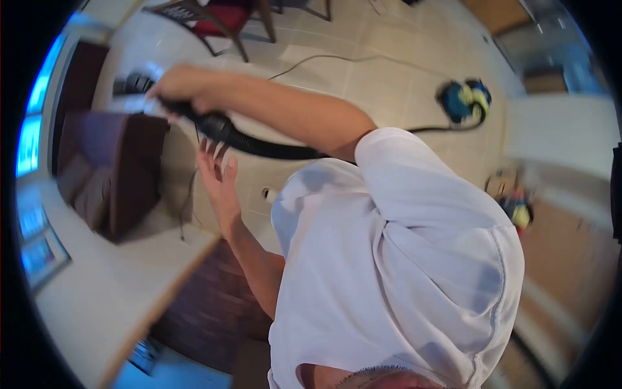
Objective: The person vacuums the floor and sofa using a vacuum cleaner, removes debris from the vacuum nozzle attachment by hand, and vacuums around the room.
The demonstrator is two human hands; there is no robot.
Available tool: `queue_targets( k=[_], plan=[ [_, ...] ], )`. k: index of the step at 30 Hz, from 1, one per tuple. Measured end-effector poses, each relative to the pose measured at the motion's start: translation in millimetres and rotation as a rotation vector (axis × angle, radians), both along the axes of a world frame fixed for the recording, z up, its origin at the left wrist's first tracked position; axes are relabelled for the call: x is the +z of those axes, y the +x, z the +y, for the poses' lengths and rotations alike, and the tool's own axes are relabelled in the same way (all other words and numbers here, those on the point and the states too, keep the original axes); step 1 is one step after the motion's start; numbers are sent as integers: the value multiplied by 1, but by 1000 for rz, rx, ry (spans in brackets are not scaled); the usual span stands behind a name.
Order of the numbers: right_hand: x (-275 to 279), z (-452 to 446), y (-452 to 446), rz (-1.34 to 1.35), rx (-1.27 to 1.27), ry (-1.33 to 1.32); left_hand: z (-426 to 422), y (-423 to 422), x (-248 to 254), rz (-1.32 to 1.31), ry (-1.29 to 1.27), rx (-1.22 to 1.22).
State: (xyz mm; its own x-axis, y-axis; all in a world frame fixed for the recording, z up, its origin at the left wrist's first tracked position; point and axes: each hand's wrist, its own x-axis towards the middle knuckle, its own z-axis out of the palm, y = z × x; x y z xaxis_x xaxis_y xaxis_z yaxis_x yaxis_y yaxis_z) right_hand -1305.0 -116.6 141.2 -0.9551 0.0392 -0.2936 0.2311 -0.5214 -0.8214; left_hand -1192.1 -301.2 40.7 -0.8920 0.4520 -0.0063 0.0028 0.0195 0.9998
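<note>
My right hand [178, 89], blurred by motion, is wrapped round the black handle of a vacuum cleaner hose [269, 148]. Past my fist, a dark tube end [137, 83] points to the left. Below the hose my left hand [220, 185] is raised with its fingers apart, holding nothing. Its fingertips come close to the hose's thick collar [217, 126]; whether they touch it I cannot tell. From the handle the hose passes behind my right arm and on to a teal and yellow vacuum cleaner [457, 104] on the floor.
A brown armchair [116, 168] stands at the left near the windows. Several wooden chairs are at the top, one with a red seat [223, 14]. A thin cord [343, 58] crosses the tiled floor [389, 91]. A white surface with a wooden edge [162, 292] lies at the lower left.
</note>
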Motion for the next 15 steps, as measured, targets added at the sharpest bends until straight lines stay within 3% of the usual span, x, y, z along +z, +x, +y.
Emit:
queue_targets(
  k=[3, 5, 6, 7, 9, 11, 13, 15],
  plan=[
    [3, -51, -12, -2, -63, -6, 3, -40, 21, -143, 136, -160],
    [-1, -69, -21, -21, -138, -27, -2, -50, 15, -408, 343, -38],
    [-2, -73, -17, -3, -137, -28, -16, -59, 6, -458, 462, -276],
    [-1, -74, -15, -5, -185, -15, -16, -54, 25, -477, 383, -196],
    [11, -69, -4, 116, -176, 289, -24, -56, 70, -478, 345, -236],
    [10, -72, 11, 15, -136, 330, -54, -93, 46, -623, 482, -316],
    [-5, -86, 15, 44, -14, 314, -74, -111, 41, -587, 574, -347],
    [-8, -97, 11, 74, 58, 338, -86, -124, 42, -653, 703, -212]
  ],
)
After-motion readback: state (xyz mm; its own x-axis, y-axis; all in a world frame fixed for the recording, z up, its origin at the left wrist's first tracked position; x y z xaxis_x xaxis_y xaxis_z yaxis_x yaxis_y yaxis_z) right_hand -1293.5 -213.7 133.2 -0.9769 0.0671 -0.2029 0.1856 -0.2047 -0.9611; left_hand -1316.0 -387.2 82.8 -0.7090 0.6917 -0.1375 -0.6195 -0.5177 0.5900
